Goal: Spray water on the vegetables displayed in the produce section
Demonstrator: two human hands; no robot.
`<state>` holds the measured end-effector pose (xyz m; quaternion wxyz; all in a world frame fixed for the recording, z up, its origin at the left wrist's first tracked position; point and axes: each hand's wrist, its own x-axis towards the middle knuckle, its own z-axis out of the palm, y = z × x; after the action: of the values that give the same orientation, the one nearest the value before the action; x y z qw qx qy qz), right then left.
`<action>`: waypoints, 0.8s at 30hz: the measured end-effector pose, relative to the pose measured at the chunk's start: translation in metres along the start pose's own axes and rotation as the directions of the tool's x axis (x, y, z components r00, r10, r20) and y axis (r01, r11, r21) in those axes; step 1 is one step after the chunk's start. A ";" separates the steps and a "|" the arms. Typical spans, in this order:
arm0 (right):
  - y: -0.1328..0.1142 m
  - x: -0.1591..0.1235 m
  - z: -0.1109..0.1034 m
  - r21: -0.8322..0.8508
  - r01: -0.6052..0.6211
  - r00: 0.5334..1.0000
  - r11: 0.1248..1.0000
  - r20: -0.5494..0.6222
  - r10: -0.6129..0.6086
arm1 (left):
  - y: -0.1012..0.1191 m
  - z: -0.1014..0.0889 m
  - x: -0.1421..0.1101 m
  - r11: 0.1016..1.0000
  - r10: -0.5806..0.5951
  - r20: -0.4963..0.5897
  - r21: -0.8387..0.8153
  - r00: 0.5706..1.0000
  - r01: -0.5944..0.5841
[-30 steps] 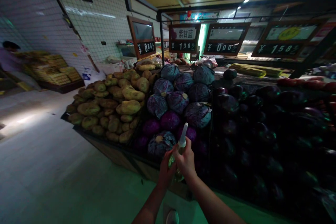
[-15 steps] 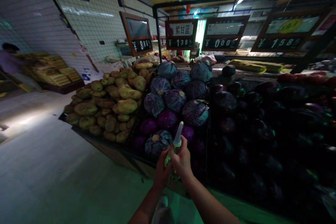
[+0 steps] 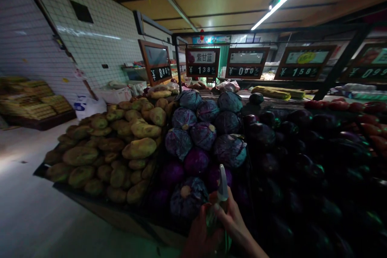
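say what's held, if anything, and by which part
A bottle, held by its body just below the pale nozzle, in the left hand and right hand.

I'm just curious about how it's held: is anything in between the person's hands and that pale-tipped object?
Nothing visible is: the left hand and right hand close directly around the pale-tipped object. The purple cabbages lie beyond it, not in between.

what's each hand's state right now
Left hand: closed on the bottle-like object.
Right hand: closed on the same object, near its top.
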<state>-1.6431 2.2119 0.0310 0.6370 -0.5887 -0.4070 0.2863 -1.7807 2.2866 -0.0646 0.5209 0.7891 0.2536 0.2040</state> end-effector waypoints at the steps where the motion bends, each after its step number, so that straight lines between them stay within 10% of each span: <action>1: 0.001 0.002 -0.001 0.004 -0.003 1.000 1.000 -0.010 0.003 | 0.001 -0.002 0.003 1.000 0.018 0.027 0.022 0.999 -0.019; 8: -0.021 0.025 -0.002 0.169 -0.126 0.916 0.978 -0.357 0.180 | 0.066 -0.028 0.043 0.966 0.231 0.160 -0.156 0.960 -0.206; 12: -0.040 0.052 -0.003 0.297 -0.142 0.894 0.944 -0.371 0.252 | 0.100 -0.047 0.066 0.871 0.263 0.173 -0.466 0.949 -0.156; 24: -0.072 0.133 0.077 0.129 -0.144 0.989 0.981 -0.022 0.148 | 0.063 -0.082 0.071 0.812 -0.090 -0.180 -0.583 0.980 -0.033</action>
<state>-1.6498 2.3540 0.1237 0.6568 -0.5797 -0.3337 0.3480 -1.7608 2.3687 0.0281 0.7125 0.5632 0.2416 0.3418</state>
